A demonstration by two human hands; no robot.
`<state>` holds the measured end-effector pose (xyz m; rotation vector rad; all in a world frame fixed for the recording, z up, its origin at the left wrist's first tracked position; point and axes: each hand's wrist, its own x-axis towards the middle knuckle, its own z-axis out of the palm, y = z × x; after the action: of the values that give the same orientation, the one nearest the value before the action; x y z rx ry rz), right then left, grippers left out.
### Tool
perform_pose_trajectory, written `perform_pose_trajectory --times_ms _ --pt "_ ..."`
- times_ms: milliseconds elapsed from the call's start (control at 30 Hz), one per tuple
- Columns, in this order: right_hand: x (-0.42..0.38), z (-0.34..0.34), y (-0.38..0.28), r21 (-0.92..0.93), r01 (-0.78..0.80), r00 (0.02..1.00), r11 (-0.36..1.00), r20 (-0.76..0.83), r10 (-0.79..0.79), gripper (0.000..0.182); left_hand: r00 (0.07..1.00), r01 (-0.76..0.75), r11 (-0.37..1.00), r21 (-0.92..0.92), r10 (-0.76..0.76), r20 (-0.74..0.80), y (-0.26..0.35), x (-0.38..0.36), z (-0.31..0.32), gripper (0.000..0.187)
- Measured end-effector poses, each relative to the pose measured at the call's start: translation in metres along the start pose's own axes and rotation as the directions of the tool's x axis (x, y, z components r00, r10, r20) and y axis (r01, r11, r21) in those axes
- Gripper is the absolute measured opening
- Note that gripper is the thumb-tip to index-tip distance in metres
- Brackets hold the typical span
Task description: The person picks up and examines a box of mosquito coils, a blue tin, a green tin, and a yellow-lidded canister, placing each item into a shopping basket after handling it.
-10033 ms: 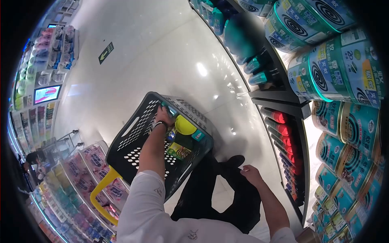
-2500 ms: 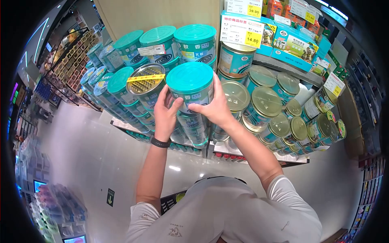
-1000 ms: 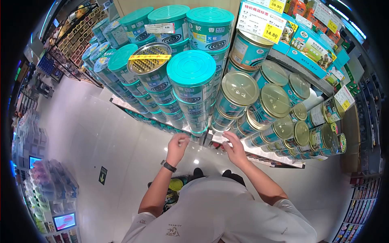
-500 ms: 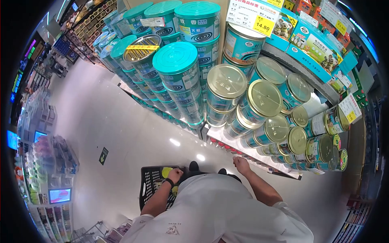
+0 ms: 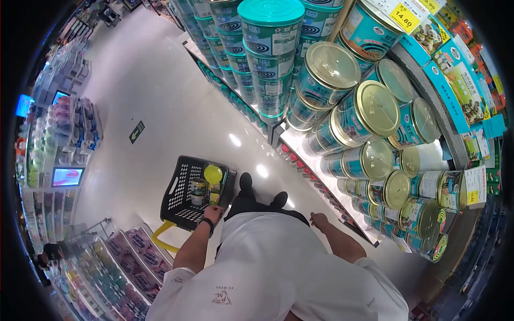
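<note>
My left hand [image 5: 213, 214], with a dark band at the wrist, is curled closed at the near right corner of a black shopping basket [image 5: 175, 197]. What its fingers hold, if anything, is hidden. Inside the basket are a tin with a yellow-green lid [image 5: 213, 174], a smaller can [image 5: 198, 187] and some yellow packaging partly out of sight. The basket's yellow handle [image 5: 163, 238] hangs out at its lower left. My right hand [image 5: 319, 220] hangs beside the shelf edge with its fingers loosely apart, holding nothing.
Stacked teal tubs [image 5: 272, 45] and gold-lidded tins [image 5: 377, 108] crowd the shelf on the right. Price cards [image 5: 404, 18] stick out above them. A floor arrow sign [image 5: 137, 132] lies in the aisle. Displays of packaged goods [image 5: 69, 131] line the left side.
The view has turned and shifted, so the shelf sits further right. More of the basket and its yellow handle shows. My right hand's fingers have loosened from a more closed shape.
</note>
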<state>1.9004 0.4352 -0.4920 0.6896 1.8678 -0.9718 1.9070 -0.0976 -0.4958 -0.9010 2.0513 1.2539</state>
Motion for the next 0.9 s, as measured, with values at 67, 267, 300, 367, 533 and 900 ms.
perform_pose_trajectory --times_ms 67,267,300,367,533,900 --pt "0.000 0.002 0.006 0.000 0.018 0.999 1.000 -0.032 -0.018 0.047 0.998 0.040 0.999 -0.005 -0.040 -0.051 -0.039 0.007 -0.002 0.022" --pt "0.010 0.010 -0.012 0.024 0.078 0.994 0.997 -0.081 -0.076 0.038 0.999 -0.010 0.985 0.169 0.016 -0.032 -0.069 0.025 -0.026 0.033" --pt "0.004 0.012 -0.026 -0.003 0.064 0.995 0.998 -0.076 -0.064 0.037 1.000 -0.006 0.989 0.150 0.010 -0.027 -0.059 0.025 -0.030 0.033" --pt "0.001 0.023 -0.044 -0.039 0.082 0.994 0.996 -0.064 -0.084 0.035 0.999 -0.039 0.986 0.163 0.040 -0.004 -0.054 0.039 -0.039 0.032" --pt "0.014 0.079 -0.095 -0.182 0.147 0.989 0.972 0.005 -0.148 0.030 0.992 0.122 0.992 0.024 -0.123 0.042 -0.067 0.072 -0.065 0.029" --pt "0.097 0.301 -0.322 -0.506 0.607 0.785 0.613 0.260 -0.562 0.031 0.978 0.192 0.916 -0.353 -0.210 -0.012 -0.150 0.175 -0.085 0.022"
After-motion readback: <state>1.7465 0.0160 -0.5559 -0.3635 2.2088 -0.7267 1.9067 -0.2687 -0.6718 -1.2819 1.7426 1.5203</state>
